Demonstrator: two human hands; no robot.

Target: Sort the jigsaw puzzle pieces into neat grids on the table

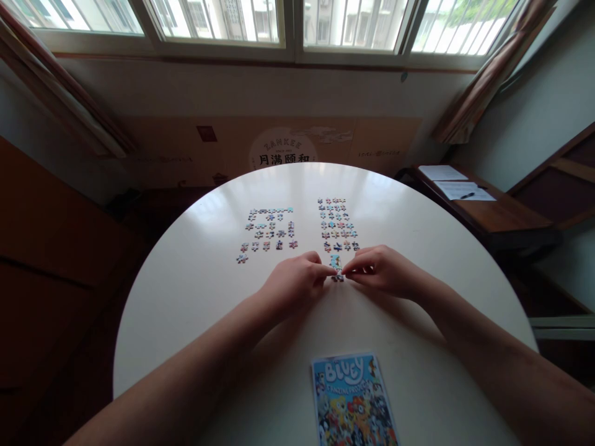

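My left hand [300, 274] reaches in from the left, its index finger stretched onto a small joined group of jigsaw puzzle pieces [337, 261], the other fingers curled under. Opposite it, my right hand [379, 269] has its fingertips pinched together at the right edge of the same group. The lowest piece [338, 279] lies just below the fingertips. What exactly each fingertip grips is small and partly covered. Rows of loose puzzle pieces [337, 224] lie beyond my right hand. A second set, with a partly joined frame [272, 211], is farther left.
The pieces lie on a round white table [186, 347]. A blue picture card [356, 399] marked "Bluey" is near me. Behind the table stands a printed cardboard panel [381, 139] below the window. Papers and a pen rest on a wooden side table [515, 210] at right.
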